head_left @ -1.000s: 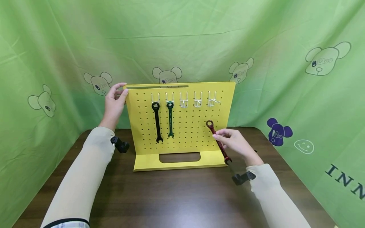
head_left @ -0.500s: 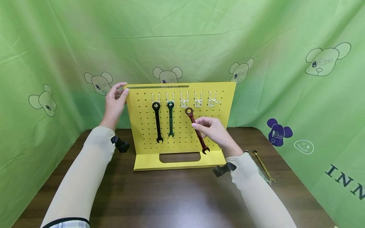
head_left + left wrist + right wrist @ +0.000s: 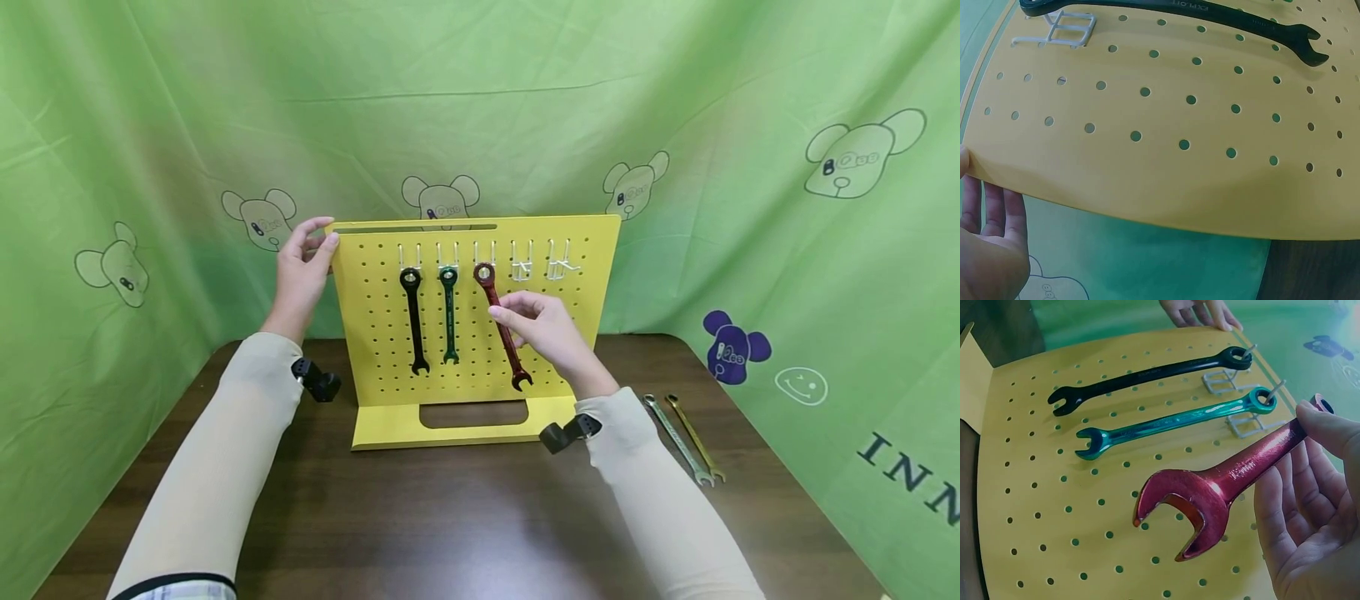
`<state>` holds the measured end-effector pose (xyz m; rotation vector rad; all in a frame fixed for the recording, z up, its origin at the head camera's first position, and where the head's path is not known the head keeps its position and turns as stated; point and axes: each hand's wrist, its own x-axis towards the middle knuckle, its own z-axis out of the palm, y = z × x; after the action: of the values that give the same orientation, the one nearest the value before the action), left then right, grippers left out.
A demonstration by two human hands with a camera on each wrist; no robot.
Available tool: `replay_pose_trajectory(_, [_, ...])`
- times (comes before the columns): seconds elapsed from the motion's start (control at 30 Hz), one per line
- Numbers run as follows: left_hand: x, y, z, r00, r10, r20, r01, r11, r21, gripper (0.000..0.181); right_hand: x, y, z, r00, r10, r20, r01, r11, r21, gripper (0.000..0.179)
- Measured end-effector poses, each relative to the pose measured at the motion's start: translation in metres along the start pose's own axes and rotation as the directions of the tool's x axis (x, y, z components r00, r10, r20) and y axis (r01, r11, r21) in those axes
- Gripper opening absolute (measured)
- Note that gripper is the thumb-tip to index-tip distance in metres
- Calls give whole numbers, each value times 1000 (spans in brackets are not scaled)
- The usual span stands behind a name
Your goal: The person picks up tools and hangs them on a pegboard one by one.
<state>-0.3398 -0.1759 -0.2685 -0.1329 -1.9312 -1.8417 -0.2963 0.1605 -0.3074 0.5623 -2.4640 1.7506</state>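
Right hand [image 3: 546, 329] pinching the red combination wrench [image 3: 513, 357], tilted, ring end right up at the third hook [image 3: 493, 252] from the left; threaded on or not, can't tell! Left hand [image 3: 302, 275] clamped on the upper-left corner of the yellow pegboard [image 3: 375, 350]. Black wrench [image 3: 415, 325] and green wrench [image 3: 449, 321] hanging alongside, silver wrench [image 3: 678, 439] and gold wrench [image 3: 695, 437] lying on the desk [image 3: 420, 517].

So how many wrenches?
5: black one, green one on the board; red one in the right hand; silver one, gold one on the table. More may be hidden.
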Motion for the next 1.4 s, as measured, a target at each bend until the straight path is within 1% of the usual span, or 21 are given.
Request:
replay_pose_trajectory(0.2, [0, 0, 0, 1000, -1, 4, 1, 1000, -6, 33, 7, 7, 1, 999, 21, -29, -21, 1000, 2, 38])
replay_pose_trajectory(0.33, [0, 0, 0, 1000, 0, 3, 0, 1000, -9, 33, 11, 11, 3, 999, 41, -33, -41, 999, 17, 39])
replay_pose_trajectory(0.57, [-1, 2, 1, 1000, -7, 11, 7, 1000, -2, 35, 15, 19, 6, 996, 74, -46, -71, 995, 71, 38])
replay_pose_trajectory(0.77, [-2, 2, 0, 1000, -6, 10, 6, 1000, -3, 34, 20, 22, 9, 995, 97, -29, -94, 992, 87, 38])
replay_pose_trajectory(1.0, [-1, 2, 0, 1000, -8, 10, 8, 1000, 2, 34, 26, 21, 11, 991, 136, 5, -135, 985, 103, 47])
replay_pose_trajectory(1.4, [0, 1, 0, 1000, -14, 3, 14, 1000, -4, 33, 28, 25, 12, 990, 142, 12, -142, 984, 107, 48])
